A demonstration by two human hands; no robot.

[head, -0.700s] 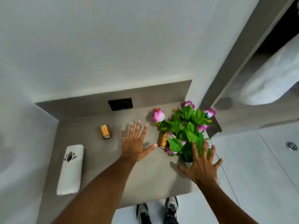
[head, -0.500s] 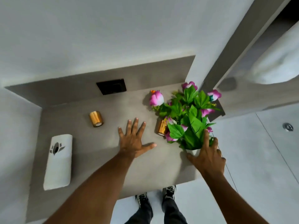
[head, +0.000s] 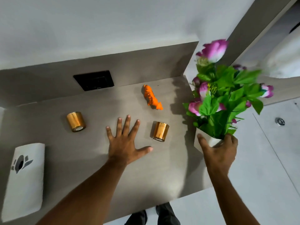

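Now our right grip [head: 219, 153] curls round the flower vase [head: 209, 139] at the surface's [head: 81, 159] right edge, stems leaning far-right; our left grip [head: 125, 143] lies spread, well apart.

No words or numbers can be read. The white roll [head: 24, 184] at the near left carries only a dark leaf-like emblem. The black wall plate [head: 94, 80], far, shows tiny unreadable marks.

Soft, even indoor light, motion-blurred flowers [head: 227, 88], wide-angle bending at the edges.
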